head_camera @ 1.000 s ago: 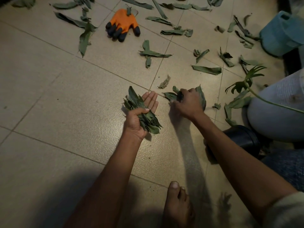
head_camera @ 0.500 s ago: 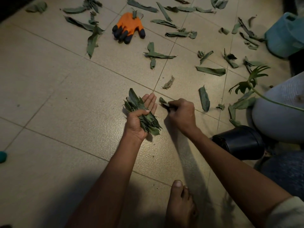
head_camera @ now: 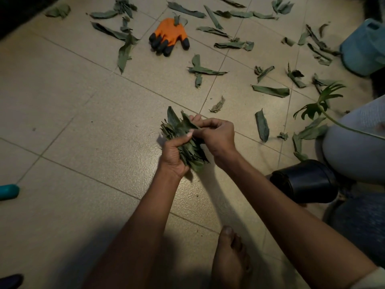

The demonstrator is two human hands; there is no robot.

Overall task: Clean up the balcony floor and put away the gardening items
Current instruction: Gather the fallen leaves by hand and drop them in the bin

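I have my left hand [head_camera: 174,152] wrapped around a thick bundle of dull green cut leaves [head_camera: 183,140], thumb across the front and fingers curled behind it. My right hand [head_camera: 217,134] is pressed against the bundle's upper right side, its fingertips pinching a leaf and tucking it into the stack; I cannot tell exactly how much that hand holds.

I'd judge this step goes best if I slide each new leaf in parallel with the others, then tighten the left grip before the right lets go, or the loose outer leaves may slip out. The bundle looks springy and uneven, so a firm squeeze near its middle seems wise.

The bundle's long axis runs diagonally: its upper tips point away from me and slightly left, toward the orange work glove with black fingertips [head_camera: 169,37], and its lower end points back toward me and right, toward the black plastic pot [head_camera: 304,180] lying on its side.

Taking the bundle as my landmark: it sits above the beige tiled floor [head_camera: 73,113]. Just right of it lies a single loose leaf [head_camera: 261,125]; another small one [head_camera: 217,104] lies just beyond. The glove lies well beyond it, among many scattered leaves. The pot is to its right and nearer me. A pale blue plastic container [head_camera: 364,49] stands far beyond and right. Plenty remains to gather.
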